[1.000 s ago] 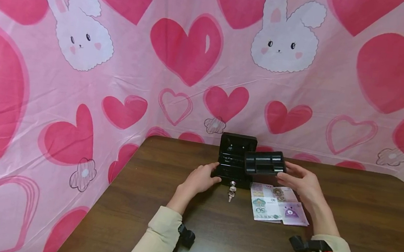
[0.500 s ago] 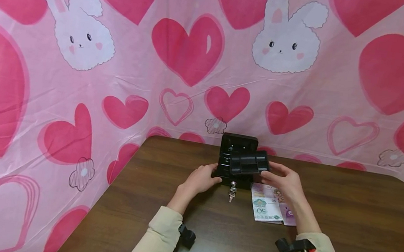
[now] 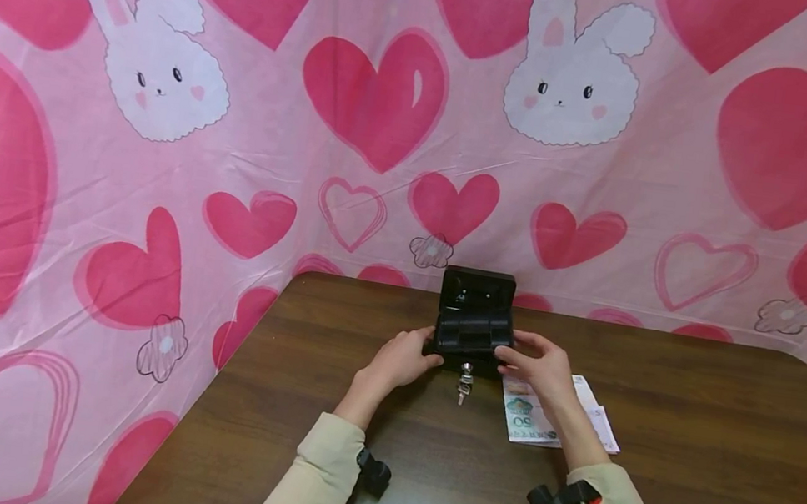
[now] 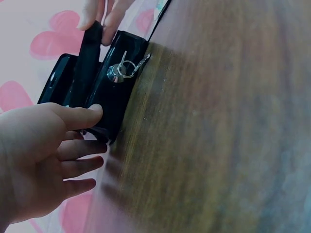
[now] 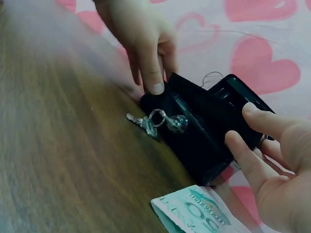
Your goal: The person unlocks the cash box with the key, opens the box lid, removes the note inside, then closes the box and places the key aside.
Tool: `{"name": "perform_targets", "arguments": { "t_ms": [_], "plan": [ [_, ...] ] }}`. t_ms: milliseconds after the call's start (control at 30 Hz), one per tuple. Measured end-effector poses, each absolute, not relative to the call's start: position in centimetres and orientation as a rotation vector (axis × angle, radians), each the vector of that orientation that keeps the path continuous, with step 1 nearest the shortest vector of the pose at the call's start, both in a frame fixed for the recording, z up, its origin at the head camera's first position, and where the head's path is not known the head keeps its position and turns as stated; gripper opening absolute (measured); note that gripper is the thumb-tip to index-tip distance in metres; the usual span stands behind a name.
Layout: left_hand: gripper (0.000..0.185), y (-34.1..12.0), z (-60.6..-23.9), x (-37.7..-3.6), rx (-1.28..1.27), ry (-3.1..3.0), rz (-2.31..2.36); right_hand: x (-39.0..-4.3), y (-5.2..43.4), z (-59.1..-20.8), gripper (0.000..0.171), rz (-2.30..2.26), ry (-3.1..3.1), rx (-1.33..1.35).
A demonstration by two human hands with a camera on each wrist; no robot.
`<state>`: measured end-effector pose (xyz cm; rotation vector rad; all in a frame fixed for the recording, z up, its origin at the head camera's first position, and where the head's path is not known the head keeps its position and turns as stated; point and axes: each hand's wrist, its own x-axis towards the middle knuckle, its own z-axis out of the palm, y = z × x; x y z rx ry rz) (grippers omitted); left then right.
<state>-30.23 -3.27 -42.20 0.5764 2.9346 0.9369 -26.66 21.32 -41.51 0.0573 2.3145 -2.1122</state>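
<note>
- R hand [image 3: 539, 364]: fingers [image 5: 252, 162] curled on the right end of the black plastic coin tray [image 3: 473, 331], holding it over the open box; thumb on top, other fingers along the near side.
- L hand [image 3: 402, 355]: thumb [image 4: 83, 116] pressed on the left front corner of the small black metal cash box [image 3: 470, 342], other fingers [image 4: 77, 166] loosely bent beside its left wall; grip w/ thumb only, as far as the wrist view shows.
- Tray sits level across the box mouth, approx. flush w/ its rim; box lid [image 3: 478, 290] stands upright behind.
- Silver keys on a ring [image 3: 463, 381] hang from the front lock, tips resting on the brown wooden table [image 3: 690, 439].
- Paper banknotes [image 3: 530, 419] lie flat just right of the box, under the R wrist; near corner touches nothing.
- Box stands near the table's far edge, close to the pink heart-and-bunny cloth backdrop [image 3: 361, 104].
- Bare wood wide open to L, R and front of the hands.
</note>
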Motion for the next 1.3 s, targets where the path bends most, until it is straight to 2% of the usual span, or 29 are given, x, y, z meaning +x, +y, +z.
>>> {"name": "perform_targets", "arguments": {
  "t_ms": [233,500,733,1033,1300],
  "plan": [
    [0.057,-3.3,-42.1,-30.3,0.570,2.942,0.915,-26.7,21.1,-41.7,0.070,-1.846,2.564,0.119],
    [0.057,-3.3,-41.8,-30.1,0.550,2.932,0.920,-26.8,20.8,-41.8,0.062,-1.414,2.941,0.002],
    [0.060,-3.4,-42.0,-30.1,0.539,2.918,0.922,-26.7,21.0,-41.8,0.058,-1.319,2.915,-0.012],
    [0.079,-3.8,-41.7,-30.3,0.553,2.832,0.980,-26.3,21.6,-41.0,0.053,-1.334,2.950,-0.063],
    [0.076,-3.8,-40.5,-31.5,0.561,2.853,0.999,-27.0,21.8,-40.4,0.047,-1.380,3.082,-0.146]
  ]
}}
